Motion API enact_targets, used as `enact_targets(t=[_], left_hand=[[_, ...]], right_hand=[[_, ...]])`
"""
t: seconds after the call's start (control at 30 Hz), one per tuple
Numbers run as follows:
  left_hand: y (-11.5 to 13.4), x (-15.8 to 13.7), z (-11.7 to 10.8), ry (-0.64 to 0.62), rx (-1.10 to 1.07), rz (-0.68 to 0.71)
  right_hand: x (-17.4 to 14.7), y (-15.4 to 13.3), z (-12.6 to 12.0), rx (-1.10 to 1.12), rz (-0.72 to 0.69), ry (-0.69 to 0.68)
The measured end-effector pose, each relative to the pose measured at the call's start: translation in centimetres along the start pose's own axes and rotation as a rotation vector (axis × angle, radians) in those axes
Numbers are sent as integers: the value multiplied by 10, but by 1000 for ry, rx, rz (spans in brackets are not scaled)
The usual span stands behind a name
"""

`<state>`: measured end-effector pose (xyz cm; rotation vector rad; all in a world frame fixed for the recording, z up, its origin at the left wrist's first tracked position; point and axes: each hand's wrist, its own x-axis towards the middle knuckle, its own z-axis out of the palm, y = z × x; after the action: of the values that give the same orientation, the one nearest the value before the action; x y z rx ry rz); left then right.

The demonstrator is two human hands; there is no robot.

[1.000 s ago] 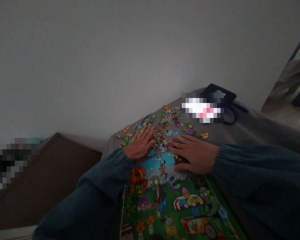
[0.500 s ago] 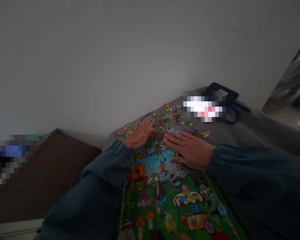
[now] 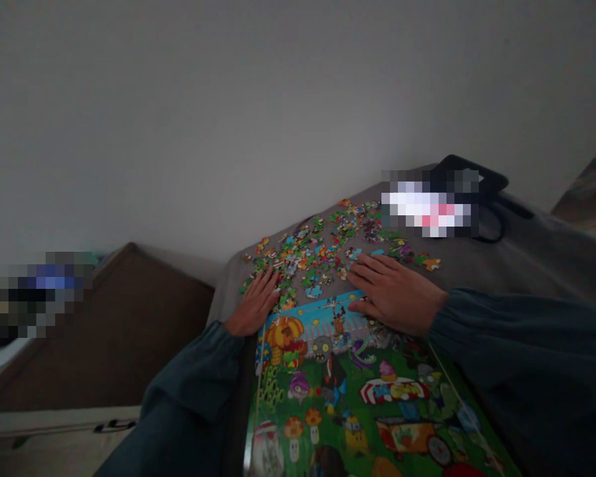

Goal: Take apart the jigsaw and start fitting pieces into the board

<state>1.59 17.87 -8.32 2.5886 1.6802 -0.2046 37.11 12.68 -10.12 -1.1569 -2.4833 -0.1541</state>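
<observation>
Glossy printed board (image 3: 340, 417), matt cloth cover (image 3: 477, 265), smooth wall (image 3: 179, 119)

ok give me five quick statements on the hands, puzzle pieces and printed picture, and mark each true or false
1. The left hand and right hand are both palm down. True.
2. The right hand is clenched into a fist. False: its fingers are stretched out.
3. Loose puzzle pieces lie on a grey surface. True.
4. The printed picture is entirely blue. False: it is mostly green, with blue along its far edge.
5. The printed pumpkin is nearer the left hand than the right. True.
</observation>
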Motion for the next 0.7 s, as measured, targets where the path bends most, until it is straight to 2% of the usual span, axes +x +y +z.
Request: enact_targets(t=[0.17, 0.33, 0.4, 0.5, 0.6, 0.7], left_hand=[[-7, 7, -5, -5, 6, -66], [-16, -9, -4, -60, -2, -15], [-26, -16, -11, -145, -23, -13], [-44, -19, -35, -234, -111, -71], [-48, -9, -63, -116, -196, -124], [-24, 11, -69, -44, -188, -79]], right_hand=[[-3, 3, 8, 3, -27, 31], [-3, 5, 12, 17, -38, 45], [-3, 6, 12, 20, -40, 52], [-3, 6, 14, 26, -39, 75], [-4, 6, 15, 23, -54, 96], [-5, 6, 16, -2, -58, 96]])
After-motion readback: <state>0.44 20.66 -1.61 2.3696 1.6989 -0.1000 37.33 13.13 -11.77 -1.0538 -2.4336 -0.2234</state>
